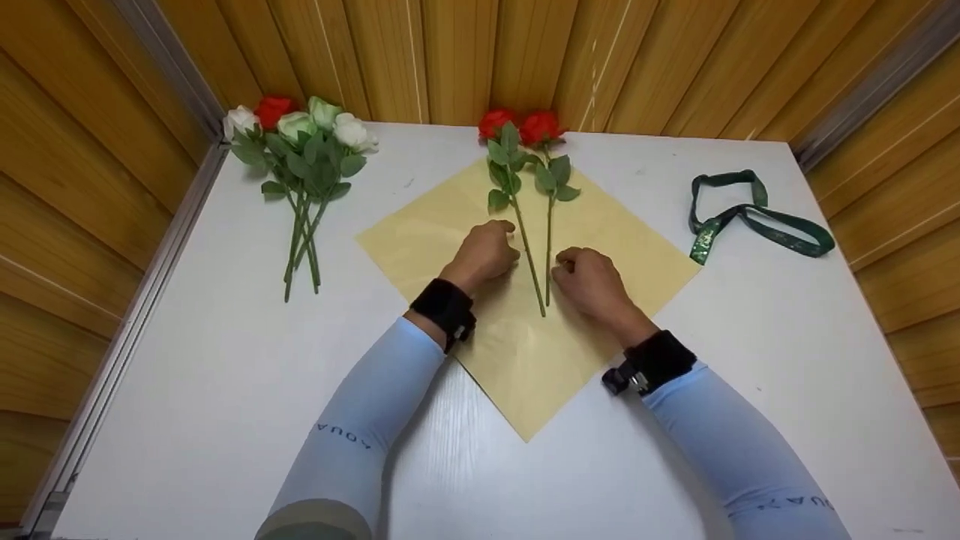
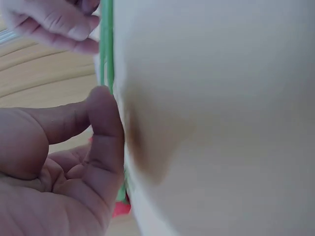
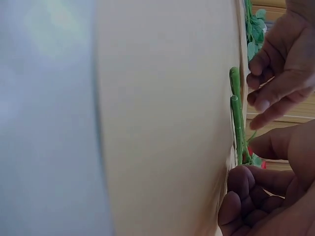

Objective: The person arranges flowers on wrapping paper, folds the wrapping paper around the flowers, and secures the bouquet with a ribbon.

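Two red artificial roses, a left rose (image 1: pixel 497 124) and a right rose (image 1: pixel 541 129), lie side by side on a square of tan wrapping paper (image 1: pixel 525 390), their stems converging toward the bottom. Just left of the left stem, my left hand (image 1: pixel 486 253) rests near the paper with fingers loosely bent; its thumb and index finger are close together in the left wrist view, with nothing visible between them. Beside the right stem is my right hand (image 1: pixel 592 285), fingers loosely curled, fingertips by the stem (image 3: pixel 236 118). Whether they touch it, I cannot tell.
A bunch of white, pale green and red roses (image 1: pixel 307 150) lies at the table's back left. Toward the right lies a dark green ribbon or strap (image 1: pixel 780 225), one end by the paper's corner. Wooden panels (image 1: pixel 450 60) border the white table (image 1: pixel 187 390).
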Action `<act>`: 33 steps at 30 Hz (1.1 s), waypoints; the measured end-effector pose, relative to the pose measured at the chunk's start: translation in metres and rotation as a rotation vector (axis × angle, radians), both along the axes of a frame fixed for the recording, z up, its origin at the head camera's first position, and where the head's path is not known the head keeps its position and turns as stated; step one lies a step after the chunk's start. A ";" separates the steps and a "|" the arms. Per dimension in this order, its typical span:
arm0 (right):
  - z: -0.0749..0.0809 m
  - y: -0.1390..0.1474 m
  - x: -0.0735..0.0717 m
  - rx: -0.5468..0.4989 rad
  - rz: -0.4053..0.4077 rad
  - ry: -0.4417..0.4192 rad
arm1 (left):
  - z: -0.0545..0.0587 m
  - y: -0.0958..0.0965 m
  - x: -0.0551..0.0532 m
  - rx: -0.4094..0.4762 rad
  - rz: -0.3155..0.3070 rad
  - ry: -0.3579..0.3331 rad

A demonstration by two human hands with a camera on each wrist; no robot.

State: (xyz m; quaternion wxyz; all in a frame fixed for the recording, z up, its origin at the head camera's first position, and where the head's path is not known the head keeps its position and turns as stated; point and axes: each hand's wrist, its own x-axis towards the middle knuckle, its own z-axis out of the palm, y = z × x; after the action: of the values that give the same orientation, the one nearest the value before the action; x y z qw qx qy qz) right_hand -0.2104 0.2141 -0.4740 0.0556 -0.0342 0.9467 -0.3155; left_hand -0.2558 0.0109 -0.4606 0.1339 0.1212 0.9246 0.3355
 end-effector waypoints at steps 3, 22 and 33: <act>0.002 0.001 0.002 -0.024 -0.012 0.015 | 0.007 -0.017 0.003 0.047 0.006 -0.025; 0.012 -0.002 0.024 -0.091 -0.048 0.104 | 0.018 -0.203 0.019 -0.063 0.461 0.216; 0.009 -0.007 0.027 -0.104 -0.014 0.104 | -0.002 -0.263 0.023 -0.183 0.565 0.073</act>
State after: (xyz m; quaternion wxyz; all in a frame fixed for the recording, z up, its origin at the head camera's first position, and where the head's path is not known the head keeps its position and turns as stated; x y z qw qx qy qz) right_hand -0.1835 0.2072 -0.4652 0.0020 -0.0468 0.9308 -0.3625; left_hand -0.2325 -0.2524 -0.4629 0.0124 -0.1415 0.9523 0.2702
